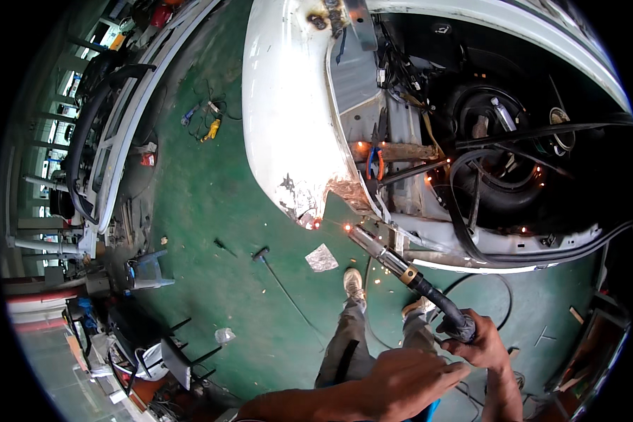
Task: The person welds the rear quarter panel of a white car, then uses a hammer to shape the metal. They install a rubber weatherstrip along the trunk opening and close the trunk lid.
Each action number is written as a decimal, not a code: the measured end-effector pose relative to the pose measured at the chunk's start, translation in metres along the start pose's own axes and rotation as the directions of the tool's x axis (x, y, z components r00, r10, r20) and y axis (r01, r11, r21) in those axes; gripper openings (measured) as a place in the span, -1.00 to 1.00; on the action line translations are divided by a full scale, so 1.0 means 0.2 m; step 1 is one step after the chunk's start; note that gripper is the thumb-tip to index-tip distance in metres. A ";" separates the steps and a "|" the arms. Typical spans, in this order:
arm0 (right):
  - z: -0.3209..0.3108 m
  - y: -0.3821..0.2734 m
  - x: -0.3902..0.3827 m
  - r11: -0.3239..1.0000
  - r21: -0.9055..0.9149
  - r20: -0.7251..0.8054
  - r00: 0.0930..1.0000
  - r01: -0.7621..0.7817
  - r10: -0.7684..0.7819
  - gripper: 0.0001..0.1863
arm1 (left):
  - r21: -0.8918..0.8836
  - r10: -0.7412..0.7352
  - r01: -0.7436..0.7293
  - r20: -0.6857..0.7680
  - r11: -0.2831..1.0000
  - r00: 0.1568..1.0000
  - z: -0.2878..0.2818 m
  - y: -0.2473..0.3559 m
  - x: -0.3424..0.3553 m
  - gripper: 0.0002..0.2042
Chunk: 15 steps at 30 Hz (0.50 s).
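Note:
My right hand [480, 339] is closed around the rear handle of a welding torch [390, 259]. The torch slants up and left, its tip glowing orange just right of the torn lower corner of a white car body panel [288, 105]. That corner is scraped, rusty and also glowing at one spot. My left hand [418, 380] reaches across from the left, fingers stretched toward my right wrist and holding nothing visible. Whether it touches the wrist I cannot tell. Pliers [375, 162] with orange and blue handles lie inside the open car rear.
Small sparks scatter over the dark trunk well [496, 183] and loose black rubber seal [464, 211]. Below lie a long-handled hammer-like tool [260, 254], a silvery sheet [321, 258], a yellow power tool [212, 129] and the torch cable [508, 295]. A rack [123, 133] stands left, a chair [176, 362] lower left.

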State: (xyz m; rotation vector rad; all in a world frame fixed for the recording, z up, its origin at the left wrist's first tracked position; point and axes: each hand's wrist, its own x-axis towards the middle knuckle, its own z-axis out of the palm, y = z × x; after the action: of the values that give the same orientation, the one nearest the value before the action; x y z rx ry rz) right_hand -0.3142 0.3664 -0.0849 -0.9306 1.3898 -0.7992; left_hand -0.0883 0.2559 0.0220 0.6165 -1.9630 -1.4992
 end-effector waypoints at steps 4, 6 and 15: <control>0.01 0.03 -0.01 1.000 0.007 -0.006 1.000 -0.018 0.018 -0.44 | 0.133 0.168 -0.152 -0.121 0.979 0.978 -0.14 0.09 -0.01 -0.56; 0.01 0.05 -0.01 0.999 0.038 0.004 1.000 -0.026 0.025 -0.43 | 0.316 0.212 -0.179 -0.073 0.932 0.975 -0.17 0.10 0.01 -0.59; -0.03 0.03 0.07 0.990 0.005 0.137 0.981 0.139 -0.138 -0.48 | 0.622 0.188 -0.184 0.060 0.761 0.980 0.04 -0.23 0.29 -0.71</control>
State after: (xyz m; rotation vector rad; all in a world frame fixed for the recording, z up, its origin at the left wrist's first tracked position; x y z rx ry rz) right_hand -0.3207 0.3554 -0.0965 -1.0751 1.2178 -0.8203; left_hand -0.1341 0.2103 -0.0136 0.6593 -2.4418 -0.6907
